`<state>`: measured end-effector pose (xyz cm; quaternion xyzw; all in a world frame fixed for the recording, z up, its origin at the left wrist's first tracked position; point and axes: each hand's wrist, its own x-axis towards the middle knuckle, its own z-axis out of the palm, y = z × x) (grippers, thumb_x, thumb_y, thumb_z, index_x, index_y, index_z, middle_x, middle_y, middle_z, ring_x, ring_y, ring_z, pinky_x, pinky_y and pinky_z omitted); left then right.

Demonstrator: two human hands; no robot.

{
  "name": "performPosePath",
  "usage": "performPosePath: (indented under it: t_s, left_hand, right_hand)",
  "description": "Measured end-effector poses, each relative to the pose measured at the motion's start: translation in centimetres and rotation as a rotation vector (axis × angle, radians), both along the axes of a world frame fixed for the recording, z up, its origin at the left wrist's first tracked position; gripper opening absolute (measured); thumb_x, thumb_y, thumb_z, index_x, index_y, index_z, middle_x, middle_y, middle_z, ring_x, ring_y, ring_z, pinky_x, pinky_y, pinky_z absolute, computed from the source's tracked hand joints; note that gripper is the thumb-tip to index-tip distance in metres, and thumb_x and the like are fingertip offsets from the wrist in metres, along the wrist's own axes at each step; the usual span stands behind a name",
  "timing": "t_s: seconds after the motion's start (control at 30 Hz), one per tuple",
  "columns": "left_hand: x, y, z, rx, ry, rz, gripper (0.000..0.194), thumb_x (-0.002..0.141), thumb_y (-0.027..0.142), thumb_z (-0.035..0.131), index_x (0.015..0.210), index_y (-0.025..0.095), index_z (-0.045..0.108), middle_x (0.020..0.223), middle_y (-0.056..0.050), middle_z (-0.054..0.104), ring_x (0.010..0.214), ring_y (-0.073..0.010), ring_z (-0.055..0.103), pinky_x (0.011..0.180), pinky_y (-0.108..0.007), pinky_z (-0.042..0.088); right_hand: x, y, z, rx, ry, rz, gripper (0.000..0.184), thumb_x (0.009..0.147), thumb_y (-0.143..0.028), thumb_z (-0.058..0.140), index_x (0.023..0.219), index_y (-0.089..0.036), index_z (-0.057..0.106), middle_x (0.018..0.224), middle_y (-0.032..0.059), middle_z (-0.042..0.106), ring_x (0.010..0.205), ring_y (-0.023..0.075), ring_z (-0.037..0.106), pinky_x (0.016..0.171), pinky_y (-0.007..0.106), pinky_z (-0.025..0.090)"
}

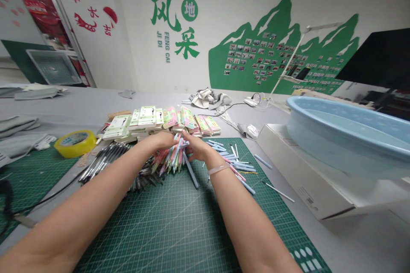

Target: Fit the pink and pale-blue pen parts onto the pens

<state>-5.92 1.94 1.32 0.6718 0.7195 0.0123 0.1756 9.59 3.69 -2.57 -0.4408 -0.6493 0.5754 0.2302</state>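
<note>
At the far edge of the green cutting mat (166, 226), both hands meet over a heap of pastel pens (169, 158). My left hand (165, 140) is closed at the top of the heap, its fingertips on pink and light blue pens. My right hand (197, 147) curls round light blue pens beside it; its fingers are partly hidden. A grey-blue pen (191, 172) slants down from between the hands to the mat. Under my left forearm lie many dark and clear pens (107, 158). Loose blue and pink pens (237, 162) are scattered right of my right wrist.
Behind the hands stand stacked small green and pink boxes (147, 117). Yellow tape (75, 143) lies at left, grey cloths (209, 99) at the back. On the right, a blue basin (346, 136) rests on a white box (301, 175). A cable (48, 198) crosses the left side.
</note>
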Motion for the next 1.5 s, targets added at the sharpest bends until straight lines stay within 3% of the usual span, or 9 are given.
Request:
performPosePath:
  t_s: [0.13,0.27,0.4,0.53,0.7,0.87,1.07,1.23,1.5]
  left_hand:
    - [2.3,-0.9,-0.2,0.186,0.08,-0.049,0.035,0.082,0.036,0.048,0.106,0.016,0.064,0.112,-0.017,0.064,0.106,-0.0315,0.057,0.089,-0.042,0.044]
    - [4.1,-1.6,-1.5,0.32,0.041,-0.216,0.025,0.077,0.023,0.053,0.099,0.018,0.064,0.11,-0.011,0.064,0.105,-0.0236,0.058,0.089,-0.031,0.043]
    - [4.4,-1.5,-2.8,0.377,0.005,-0.305,0.021,0.076,0.025,0.056,0.093,0.017,0.064,0.1,-0.008,0.066,0.094,-0.0223,0.06,0.081,-0.03,0.045]
    - [4.1,-1.0,-4.1,0.405,0.01,-0.356,0.017,0.069,0.025,0.062,0.084,0.018,0.064,0.091,-0.007,0.066,0.093,-0.0244,0.057,0.086,-0.034,0.043]
    - [3.5,-1.0,-5.8,0.408,0.013,-0.453,0.014,0.067,0.024,0.063,0.08,0.022,0.067,0.091,-0.003,0.065,0.097,-0.0231,0.054,0.105,-0.043,0.026]
    - [1.9,-1.8,-6.8,0.459,-0.036,-0.494,0.015,0.069,0.019,0.056,0.075,0.025,0.068,0.098,0.0,0.064,0.104,-0.0216,0.05,0.105,-0.04,0.025]
    - [0.7,-2.2,-7.1,0.485,-0.038,-0.461,0.018,0.069,0.017,0.053,0.077,0.025,0.068,0.1,-0.001,0.063,0.107,-0.0236,0.045,0.102,-0.041,0.028]
    - [0.7,-2.2,-7.5,0.503,-0.053,-0.435,0.015,0.068,0.016,0.053,0.075,0.023,0.064,0.096,-0.002,0.063,0.105,-0.0229,0.046,0.101,-0.04,0.027]
    - [0.7,-2.3,-7.2,0.48,-0.079,-0.428,0.014,0.067,0.015,0.053,0.074,0.022,0.063,0.092,-0.001,0.063,0.103,-0.0227,0.047,0.099,-0.038,0.03]
  right_hand:
    - [0.1,0.2,0.4,-0.306,0.091,-0.006,0.075,0.074,-0.078,0.032,0.125,-0.025,0.042,0.094,0.0099,0.058,0.075,0.0218,0.059,0.068,0.048,0.048]
    - [0.2,0.7,0.3,-0.337,0.163,-0.013,0.069,0.075,-0.079,0.026,0.109,-0.024,0.05,0.083,0.0042,0.056,0.063,0.0173,0.055,0.066,0.052,0.049]
    - [0.2,1.1,0.1,-0.371,0.206,-0.039,0.065,0.077,-0.077,0.023,0.1,-0.023,0.052,0.079,0.002,0.055,0.06,0.0174,0.055,0.063,0.058,0.048]
    - [0.0,1.2,-0.3,-0.378,0.193,-0.117,0.065,0.078,-0.077,0.023,0.1,-0.022,0.051,0.066,-0.0008,0.05,0.052,0.0164,0.052,0.055,0.05,0.05]
    - [0.5,1.1,-0.7,-0.348,0.185,-0.169,0.06,0.083,-0.07,0.027,0.115,-0.022,0.043,0.06,-0.0026,0.049,0.047,0.0162,0.052,0.047,0.041,0.051]
    - [1.4,0.9,-1.5,-0.114,-0.054,-0.123,0.035,0.093,-0.039,0.03,0.108,-0.014,0.05,0.068,0.0042,0.059,0.056,0.0165,0.062,0.053,0.035,0.055]
    - [2.1,0.5,-3.5,0.224,-0.292,-0.149,0.011,0.074,-0.012,0.059,0.081,-0.015,0.067,0.076,0.0067,0.067,0.076,0.0204,0.065,0.073,0.033,0.05]
    - [1.5,-0.8,-4.2,0.498,-0.454,-0.115,0.022,0.065,-0.012,0.067,0.086,-0.02,0.071,0.092,0.0068,0.07,0.095,0.0222,0.061,0.084,0.03,0.042]
    - [0.1,-1.2,-4.6,0.674,-0.644,-0.106,0.019,0.082,-0.022,0.052,0.089,-0.016,0.069,0.094,0.012,0.069,0.091,0.0212,0.063,0.077,0.028,0.043]
